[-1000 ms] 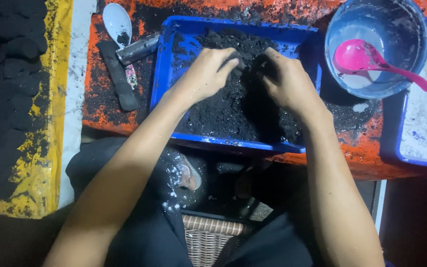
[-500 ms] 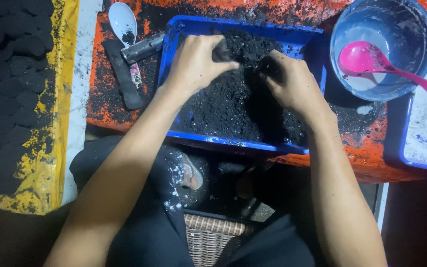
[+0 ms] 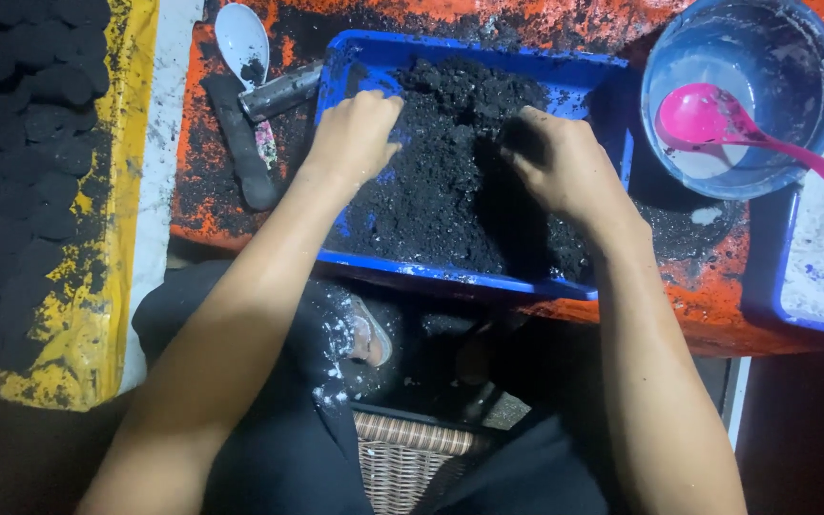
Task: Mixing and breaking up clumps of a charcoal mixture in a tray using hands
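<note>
both hands in a blue tray [image 3: 612,72] of black crumbly mix [image 3: 450,181]

the left hand [image 3: 353,136] rests curled on the mix at the tray's left side, the right hand [image 3: 565,164] digs in, fingers bent, right of the heap. left of the tray lie a white spoon [image 3: 240,40], a metal tube [image 3: 280,92] and a black stick [image 3: 240,143] on the orange board [image 3: 698,286]. far right, a pink spoon [image 3: 717,119] sits in a blue bowl [image 3: 813,133].
</note>
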